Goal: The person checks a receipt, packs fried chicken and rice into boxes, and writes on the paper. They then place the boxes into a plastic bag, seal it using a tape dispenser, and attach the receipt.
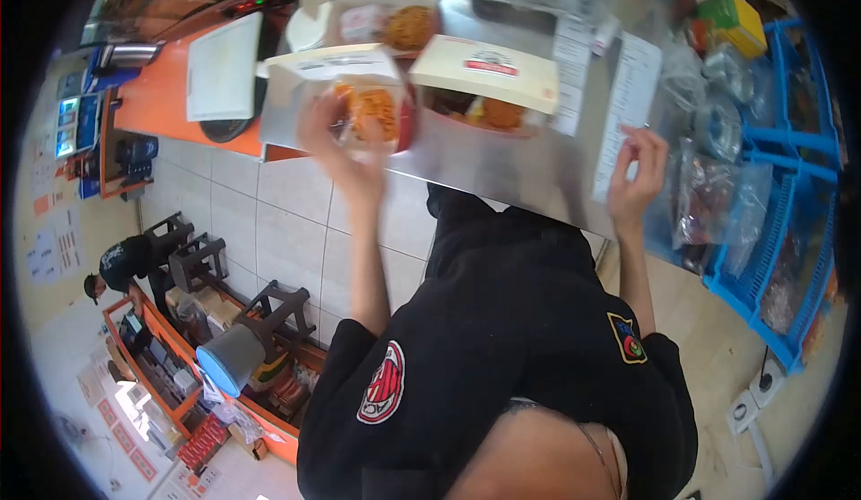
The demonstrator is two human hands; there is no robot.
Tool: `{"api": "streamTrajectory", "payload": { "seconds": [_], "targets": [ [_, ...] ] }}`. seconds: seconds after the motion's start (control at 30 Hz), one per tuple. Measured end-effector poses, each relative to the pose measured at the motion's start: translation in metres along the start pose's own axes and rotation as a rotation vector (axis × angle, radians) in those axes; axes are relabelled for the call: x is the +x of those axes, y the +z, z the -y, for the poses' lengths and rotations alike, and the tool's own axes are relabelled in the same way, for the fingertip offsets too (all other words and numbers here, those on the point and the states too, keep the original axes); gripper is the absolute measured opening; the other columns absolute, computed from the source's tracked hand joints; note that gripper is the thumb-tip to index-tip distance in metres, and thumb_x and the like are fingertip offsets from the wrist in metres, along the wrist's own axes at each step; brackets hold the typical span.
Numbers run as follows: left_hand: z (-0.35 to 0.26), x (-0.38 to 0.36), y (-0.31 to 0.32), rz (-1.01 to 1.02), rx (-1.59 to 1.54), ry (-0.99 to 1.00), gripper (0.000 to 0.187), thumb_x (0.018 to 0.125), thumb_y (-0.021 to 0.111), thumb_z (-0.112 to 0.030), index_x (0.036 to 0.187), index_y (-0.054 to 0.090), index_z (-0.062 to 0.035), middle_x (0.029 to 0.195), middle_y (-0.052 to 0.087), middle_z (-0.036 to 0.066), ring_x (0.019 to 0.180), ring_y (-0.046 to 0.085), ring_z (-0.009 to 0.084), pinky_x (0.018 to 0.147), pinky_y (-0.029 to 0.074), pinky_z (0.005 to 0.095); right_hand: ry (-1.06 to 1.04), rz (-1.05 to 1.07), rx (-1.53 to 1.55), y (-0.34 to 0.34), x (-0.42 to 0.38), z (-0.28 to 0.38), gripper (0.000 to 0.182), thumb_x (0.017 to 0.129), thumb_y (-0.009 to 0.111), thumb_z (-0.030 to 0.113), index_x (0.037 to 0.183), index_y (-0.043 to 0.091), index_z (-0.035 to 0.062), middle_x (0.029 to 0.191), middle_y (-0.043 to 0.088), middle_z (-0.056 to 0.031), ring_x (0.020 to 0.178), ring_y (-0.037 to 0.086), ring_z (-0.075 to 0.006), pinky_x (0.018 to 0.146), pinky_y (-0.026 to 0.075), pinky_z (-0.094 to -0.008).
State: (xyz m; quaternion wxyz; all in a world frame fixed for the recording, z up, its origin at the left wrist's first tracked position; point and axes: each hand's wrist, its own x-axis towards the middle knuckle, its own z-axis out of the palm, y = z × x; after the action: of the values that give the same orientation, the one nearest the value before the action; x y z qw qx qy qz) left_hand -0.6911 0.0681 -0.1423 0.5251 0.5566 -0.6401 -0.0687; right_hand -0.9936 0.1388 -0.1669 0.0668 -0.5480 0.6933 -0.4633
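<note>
Head view: the blurred left hand (pixel 348 146) partly hides orange food (pixel 378 105).

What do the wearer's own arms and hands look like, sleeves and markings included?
Short, loose black fabric sleeves, left and right, forearms bare below. Left hand and right hand ungloved; no watch or cable visible. The left hand is motion-blurred, so no finer detail there. Shirt chest: red, black and white oval badge on the left, yellow-edged dark patch on the right.
</note>
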Motion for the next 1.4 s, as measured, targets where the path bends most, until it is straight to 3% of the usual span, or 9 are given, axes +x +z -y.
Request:
{"api": "streamTrajectory", "payload": {
  "seconds": [0.1,0.2,0.33,0.5,0.63,0.83,0.93,1.1,1.4],
  "targets": [
    [0.126,0.056,-0.05,-0.075,0.671,0.186,0.049,0.076,0.062,-0.021,0.116,0.045,0.0009,0.114,0.047,0.019,0.097,0.05,0.0351,0.078,0.042,0.0406,-0.271,0.34,0.217,0.06,-0.005,0.119,0.034,0.075,0.06,0.009,0.108,0.054,0.0029,0.09,0.054,-0.0134,0.083,0.057,-0.0282,0.067,0.048,-0.0382],
    [0.156,0.095,-0.048,0.501,0.307,-0.155,0.038,0.076,0.061,-0.024,0.107,0.054,-0.0029,0.095,0.059,0.019,0.085,0.056,0.0349,0.07,0.044,0.039,-0.225,0.283,0.06,0.152,0.014,0.173,0.05,0.072,0.062,0.01,0.118,0.045,0.002,0.097,0.052,-0.0129,0.087,0.056,-0.0306,0.069,0.049,-0.0405],
    [0.17,0.11,-0.08,0.516,0.299,-0.175,0.02,0.079,0.057,-0.017,0.097,0.063,-0.0085,0.081,0.062,0.017,0.078,0.059,0.0327,0.067,0.045,0.037,-0.188,0.358,-0.265,0.197,0.036,0.181,0.05,0.07,0.058,-0.002,0.118,0.045,0.0013,0.099,0.048,-0.0162,0.093,0.054,-0.0313,0.07,0.049,-0.0396],
    [0.198,0.058,-0.103,0.547,0.059,-0.048,0.046,0.068,0.047,0.014,0.105,0.061,-0.0072,0.097,0.058,0.015,0.089,0.057,0.0294,0.077,0.044,0.0349,-0.199,0.431,-0.101,0.197,-0.033,0.172,0.046,0.067,0.055,-0.007,0.111,0.047,0.0028,0.104,0.048,-0.0191,0.104,0.048,-0.0366,0.08,0.044,-0.0403],
    [0.188,0.015,-0.073,0.437,-0.17,-0.242,0.042,0.076,0.04,0.012,0.115,0.053,0.0006,0.101,0.056,0.02,0.096,0.054,0.0339,0.083,0.042,0.035,-0.045,0.332,0.282,0.219,-0.064,0.139,0.038,0.072,0.052,-0.004,0.108,0.044,0.0063,0.11,0.047,-0.0189,0.113,0.04,-0.0402,0.087,0.038,-0.0383],
    [0.158,0.039,-0.079,0.531,-0.255,-0.287,0.044,0.082,0.045,0.005,0.125,0.039,0.0013,0.114,0.051,0.022,0.101,0.052,0.0372,0.085,0.04,0.0391,0.302,0.403,0.289,0.195,-0.048,0.174,0.041,0.078,0.05,-0.001,0.117,0.039,0.0059,0.096,0.056,-0.0241,0.086,0.058,-0.0381,0.076,0.044,-0.0419],
    [0.2,0.023,-0.088,0.824,-0.283,-0.089,0.054,0.077,0.05,0.007,0.128,0.037,-0.0033,0.129,0.041,0.018,0.122,0.035,0.0365,0.1,0.03,0.0397,-0.045,0.483,0.027,0.197,-0.083,0.142,0.065,0.075,0.054,0.002,0.134,0.027,0.0045,0.115,0.049,-0.025,0.104,0.048,-0.0397,0.09,0.038,-0.0435],
    [0.192,0.034,-0.105,1.111,-0.499,-0.267,0.073,0.074,0.061,-0.008,0.136,0.022,-0.0048,0.14,0.024,0.017,0.129,0.027,0.0332,0.105,0.023,0.0386,-0.012,0.834,0.136,0.17,-0.072,0.155,0.078,0.073,0.066,0.029,0.137,0.026,0.0103,0.128,0.032,-0.0334,0.11,0.041,-0.0425,0.099,0.031,-0.0405],
    [0.211,0.027,-0.09,0.994,-0.136,0.007,0.044,0.087,0.048,-0.03,0.128,0.045,-0.012,0.141,0.024,0.019,0.132,0.015,0.037,0.106,0.018,0.0423,-0.442,0.412,-0.248,0.192,-0.059,0.141,0.051,0.077,0.06,0.034,0.125,0.048,0.0248,0.131,0.034,-0.0265,0.102,0.051,-0.0327,0.08,0.047,-0.0374]
  ]
}}
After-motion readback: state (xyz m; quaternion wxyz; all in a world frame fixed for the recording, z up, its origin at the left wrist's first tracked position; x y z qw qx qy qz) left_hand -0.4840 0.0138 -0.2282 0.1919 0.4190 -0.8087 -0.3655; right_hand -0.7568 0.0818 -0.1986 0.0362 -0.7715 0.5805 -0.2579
